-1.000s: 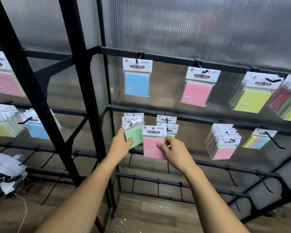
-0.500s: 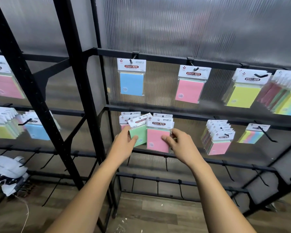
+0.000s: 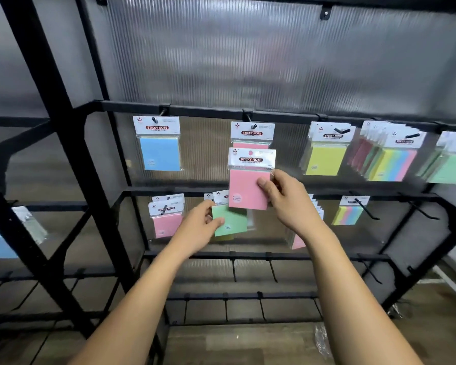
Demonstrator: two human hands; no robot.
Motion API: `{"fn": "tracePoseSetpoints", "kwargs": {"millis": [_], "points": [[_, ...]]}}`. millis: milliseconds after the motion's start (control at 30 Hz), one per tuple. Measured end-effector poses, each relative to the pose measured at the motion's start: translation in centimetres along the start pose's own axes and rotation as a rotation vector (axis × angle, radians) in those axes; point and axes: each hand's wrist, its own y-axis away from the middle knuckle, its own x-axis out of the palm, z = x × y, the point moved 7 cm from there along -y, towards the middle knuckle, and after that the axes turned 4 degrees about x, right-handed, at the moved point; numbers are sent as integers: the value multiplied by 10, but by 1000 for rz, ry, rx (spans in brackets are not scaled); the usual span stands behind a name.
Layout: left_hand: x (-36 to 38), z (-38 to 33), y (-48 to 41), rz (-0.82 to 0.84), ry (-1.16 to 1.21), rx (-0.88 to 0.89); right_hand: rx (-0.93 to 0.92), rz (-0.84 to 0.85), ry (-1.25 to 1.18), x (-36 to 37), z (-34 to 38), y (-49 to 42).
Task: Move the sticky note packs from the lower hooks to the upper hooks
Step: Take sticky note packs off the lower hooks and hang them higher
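Observation:
My right hand (image 3: 287, 198) grips a pink sticky note pack (image 3: 248, 185) by its right edge and holds it upright just below the upper hook (image 3: 253, 126), where another pink pack (image 3: 252, 133) hangs. Lower down, my left hand (image 3: 200, 227) pinches a green sticky note pack (image 3: 232, 221), tilted, at the lower row. A blue pack (image 3: 159, 154) hangs on the upper left hook. Pink packs (image 3: 166, 219) stay on the lower left hook.
Yellow packs (image 3: 325, 156), striped packs (image 3: 390, 159) and green packs (image 3: 450, 164) hang to the upper right. A rainbow pack (image 3: 349, 213) hangs lower right beside bare hooks (image 3: 419, 212). A thick black frame post (image 3: 55, 133) stands left. Empty hook rows run below.
My right hand has lifted the pink pack off the lower row up to just under the upper hook. My left hand still holds the green pack low. The view tilted upward.

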Motion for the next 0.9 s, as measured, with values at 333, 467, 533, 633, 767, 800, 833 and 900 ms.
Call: {"fn": "tracePoseSetpoints", "kwargs": {"millis": [333, 467, 533, 633, 767, 800, 833, 900], "points": [[5, -26, -8, -4, 70, 22, -88, -24, -47, -20, 28, -30], [5, -26, -8, -6, 55, 9, -66, -25, -57, -21, 26, -41], [5, -24, -8, -8, 48, 2, -53, -17, -59, -21, 23, -44], [5, -21, -9, -8, 41, -11, -19, -2, -60, -18, 16, -48], [6, -20, -11, -10, 43, -14, 8, 10, -64, -16, 11, -50], [7, -20, -12, -12, 40, -8, 5, 10, -68, -16, 11, -51], [7, -21, -12, -13, 36, -2, 6, 8, -70, -16, 10, -52], [9, -22, -13, -10, 31, 6, 13, 2, -61, -16, 8, -55]]}}
